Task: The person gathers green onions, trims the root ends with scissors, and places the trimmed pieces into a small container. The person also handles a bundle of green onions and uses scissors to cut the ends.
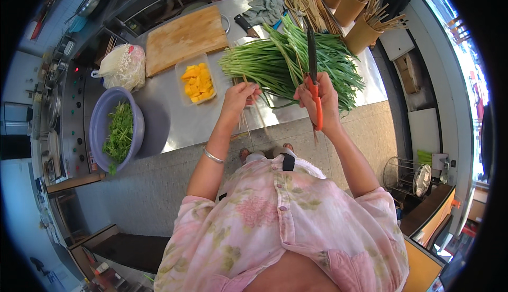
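My right hand (pixel 323 97) holds a knife with an orange handle (pixel 318 109), its dark blade pointing away from me. A thin stick also runs through this hand. Thin wooden skewers (pixel 260 113) stick out around my left hand (pixel 240 95), whose fingers are pinched together at the near edge of the steel table (pixel 190 125). Just beyond both hands lies a large pile of green garlic chives (pixel 258 59), with a few stalks laid across the top. Left of my left hand stands a clear plastic tub with cut orange-yellow pieces (pixel 197 82).
A wooden cutting board (pixel 186 34), a bag of enoki mushrooms (pixel 125 63) and a purple basin of leafy greens (pixel 137 127) are at the left. Behind the chives are a cleaver (pixel 246 25), a grey cloth (pixel 265 9), scissors (pixel 297 3) and cups of skewers (pixel 362 34).
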The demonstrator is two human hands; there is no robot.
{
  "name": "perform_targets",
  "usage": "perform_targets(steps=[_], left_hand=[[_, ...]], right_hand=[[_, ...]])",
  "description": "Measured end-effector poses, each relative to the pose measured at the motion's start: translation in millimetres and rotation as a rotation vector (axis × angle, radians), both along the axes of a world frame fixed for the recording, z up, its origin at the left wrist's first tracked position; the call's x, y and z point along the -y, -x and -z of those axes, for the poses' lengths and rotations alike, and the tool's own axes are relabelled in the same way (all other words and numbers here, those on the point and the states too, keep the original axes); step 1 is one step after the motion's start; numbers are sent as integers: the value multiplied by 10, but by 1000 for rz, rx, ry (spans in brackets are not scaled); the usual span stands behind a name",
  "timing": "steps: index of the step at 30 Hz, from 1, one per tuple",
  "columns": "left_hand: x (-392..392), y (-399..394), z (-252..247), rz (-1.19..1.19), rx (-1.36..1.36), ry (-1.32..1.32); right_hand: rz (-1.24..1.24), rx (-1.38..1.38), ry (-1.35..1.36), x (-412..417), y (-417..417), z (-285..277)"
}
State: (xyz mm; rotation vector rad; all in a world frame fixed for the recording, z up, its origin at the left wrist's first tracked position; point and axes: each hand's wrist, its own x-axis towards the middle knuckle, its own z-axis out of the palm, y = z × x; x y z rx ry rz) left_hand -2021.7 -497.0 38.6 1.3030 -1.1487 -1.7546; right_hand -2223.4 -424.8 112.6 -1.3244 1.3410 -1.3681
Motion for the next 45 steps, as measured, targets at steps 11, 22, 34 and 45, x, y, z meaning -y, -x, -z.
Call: perform_targets(steps=[11, 22, 34, 45], left_hand=[[0, -99, -218, 26, 948, 531], [265, 587, -1351, -87, -67, 1165], [83, 741, -1880, 249, -440, 866], [55, 631, -1808, 64, -317, 831]], right_hand=[[-82, 202, 97, -165, 646, -840], [-402, 382, 328, -474, 1125, -1715], [-473, 350, 20, -333, 1026, -1637], [-163, -1055, 286, -219, 868, -1905]])
